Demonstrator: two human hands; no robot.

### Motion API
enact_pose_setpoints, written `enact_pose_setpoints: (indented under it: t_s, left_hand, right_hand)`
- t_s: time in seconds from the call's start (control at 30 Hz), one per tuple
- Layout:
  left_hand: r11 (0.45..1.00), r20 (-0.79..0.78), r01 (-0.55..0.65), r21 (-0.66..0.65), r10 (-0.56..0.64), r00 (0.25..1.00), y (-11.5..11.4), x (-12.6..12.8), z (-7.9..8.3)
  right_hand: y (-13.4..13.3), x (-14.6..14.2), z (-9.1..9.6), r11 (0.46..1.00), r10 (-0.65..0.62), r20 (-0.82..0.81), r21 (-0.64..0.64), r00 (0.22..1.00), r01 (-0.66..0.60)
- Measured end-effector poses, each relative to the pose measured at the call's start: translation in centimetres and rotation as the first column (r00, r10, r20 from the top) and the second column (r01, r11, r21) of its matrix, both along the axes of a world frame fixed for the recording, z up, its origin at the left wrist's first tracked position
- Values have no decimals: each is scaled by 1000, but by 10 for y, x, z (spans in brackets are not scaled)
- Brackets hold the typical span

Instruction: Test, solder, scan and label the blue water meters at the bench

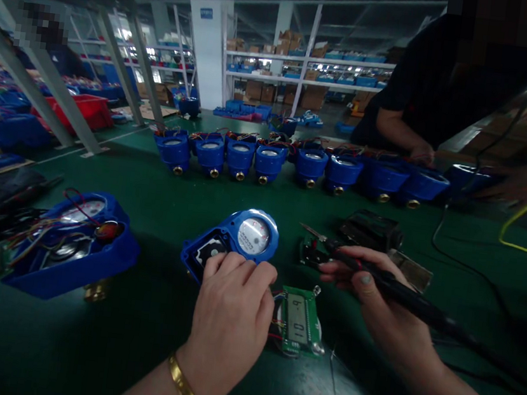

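A blue water meter (239, 236) with a round white dial lies on the green table in front of me. My left hand (230, 312) rests on its near edge, fingers curled and pressed on the housing. A green circuit board with a display (299, 320) lies just right of that hand, joined to the meter by thin wires. My right hand (378, 298) is closed round a black soldering iron (405, 295), whose tip (310, 230) points left above the table.
A second open blue meter (72, 244) with loose wires sits at the left. A row of several blue meters (296, 163) lines the far side. Another person in black (413, 113) works at the back right. A black holder (370, 226) stands behind the iron.
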State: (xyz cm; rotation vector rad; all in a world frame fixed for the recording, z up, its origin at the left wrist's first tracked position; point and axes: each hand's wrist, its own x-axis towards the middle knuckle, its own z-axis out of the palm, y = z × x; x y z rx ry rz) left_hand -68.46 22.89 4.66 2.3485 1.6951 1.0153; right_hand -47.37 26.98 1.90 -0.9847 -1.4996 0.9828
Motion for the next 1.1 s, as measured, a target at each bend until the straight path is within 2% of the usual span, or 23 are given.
enact_pose_setpoints:
  t_s: [0.13, 0.23, 0.4, 0.6, 0.77, 1.1]
  left_hand:
    - [1000, -30, 26, -10, -26, 999, -1, -2, 1]
    - [999, -38, 30, -17, -30, 999, -2, -3, 1]
    - [998, -50, 32, -49, -35, 998, -3, -2, 2]
    - [999, -48, 17, -47, -19, 999, -3, -3, 2]
    - [999, -26, 36, -30, -37, 999, -1, -3, 2]
    - [965, 14, 172, -200, -173, 985, -2, -15, 15]
  right_hand:
    - [-8, 0, -5, 986, 167, 27, 19, 986, -168]
    - [-13, -3, -5, 971, 223, 148, 50, 963, -233]
    - [-19, -6, -1, 958, 178, 315, 161, 932, -237]
    - [-20, -3, 0, 946, 239, 387, 115, 891, -303]
    - [-18, -2, 0, 940, 236, 403, 138, 884, -313]
    - [-16, -3, 4, 927, 251, 429, 150, 868, -342]
